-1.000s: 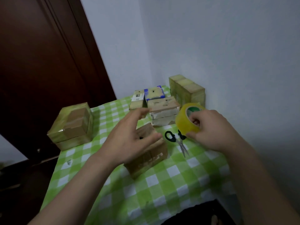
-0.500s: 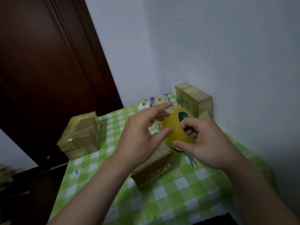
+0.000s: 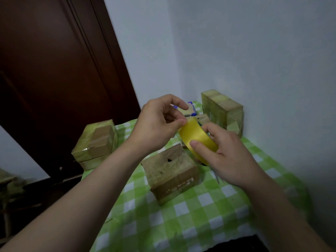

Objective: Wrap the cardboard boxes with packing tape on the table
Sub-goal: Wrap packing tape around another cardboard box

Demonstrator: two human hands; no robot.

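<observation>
The right hand [image 3: 231, 157] gripped the tape [image 3: 197, 136], thumb across its outer face, above the worktop [image 3: 181, 215] and just behind the box [image 3: 169, 171]. The left hand [image 3: 158, 122], fingers curled, pinched the tape's upper edge.

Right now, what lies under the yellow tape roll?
Below the tape roll, gripped in the right hand, scissor blades lie on the checked tablecloth; that hand covers their handles.

You face a pale-walled corner [image 3: 254, 51], with a dark wooden door [image 3: 45, 79] at your left. A green-checked cloth [image 3: 200, 206] covers your table [image 3: 136, 224].
</observation>
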